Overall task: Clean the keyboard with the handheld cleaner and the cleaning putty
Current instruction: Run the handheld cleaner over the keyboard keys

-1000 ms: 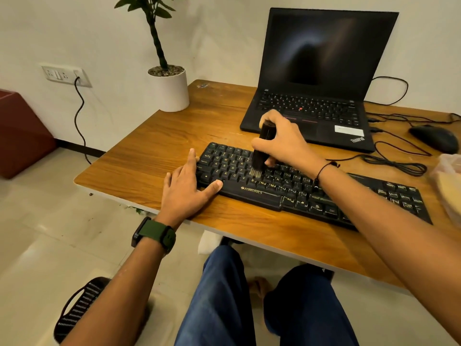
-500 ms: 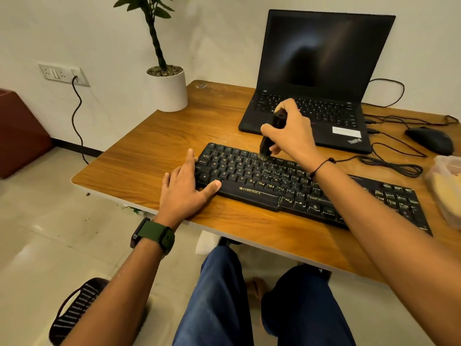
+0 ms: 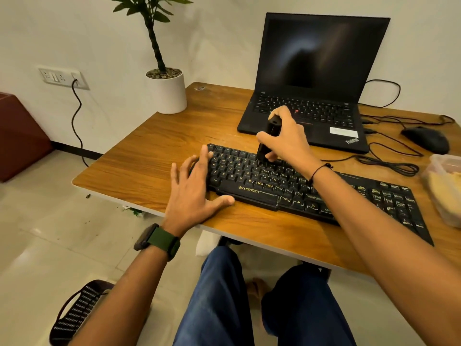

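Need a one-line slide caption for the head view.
Right hand brushes the black keyboard's top rows with a handheld cleaner while the left hand steadies its left end.

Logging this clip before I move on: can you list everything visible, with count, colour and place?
keyboard: 1, black, near edge of the desk
handheld cleaner: 1, black, tip down on the keyboard's upper rows
laptop: 1, black, open, behind the keyboard
mouse: 1, black, right of the laptop
cables: several, black, between laptop and mouse
container: 1, clear, yellowish contents, right edge
potted plant: 1, green in a white pot, far left corner
desk: 1, wooden
wall socket: 1, white, cord plugged in
left hand: fingers spread, rests on the keyboard's left end
right hand: grips the handheld cleaner
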